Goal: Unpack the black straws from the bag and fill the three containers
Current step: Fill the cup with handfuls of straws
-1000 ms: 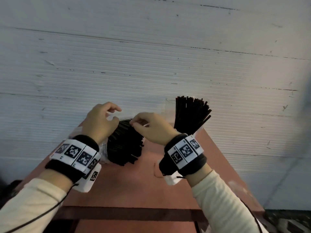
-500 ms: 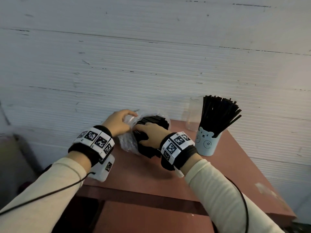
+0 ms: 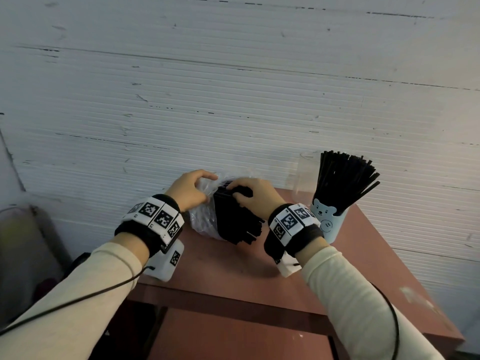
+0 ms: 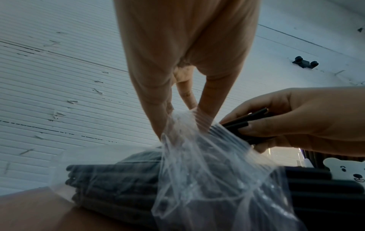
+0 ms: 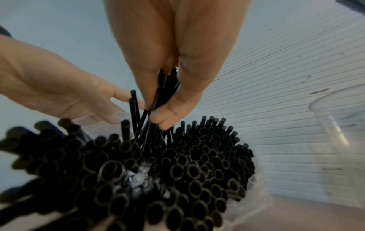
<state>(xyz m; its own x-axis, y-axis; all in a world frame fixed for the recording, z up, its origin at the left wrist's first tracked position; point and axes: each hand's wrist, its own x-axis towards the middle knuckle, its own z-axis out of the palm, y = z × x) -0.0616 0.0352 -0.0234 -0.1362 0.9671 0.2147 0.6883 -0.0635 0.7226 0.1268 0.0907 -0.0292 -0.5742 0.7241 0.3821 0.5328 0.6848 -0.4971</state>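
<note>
Two hands work at frame centre: the right hand (image 3: 255, 197) has its grip clenched round a few black straws (image 5: 158, 109), and the left hand (image 4: 177, 65) pinches the clear bag (image 3: 201, 216) lying on the red surface (image 3: 233, 268). Right of them stands a bear cup (image 3: 328, 219) packed with straws, a clear cup (image 3: 304, 175) behind it.

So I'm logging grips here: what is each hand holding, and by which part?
Left hand pinches the clear bag at its bunched open end. Right hand grips a few black straws near their upper ends.
</note>
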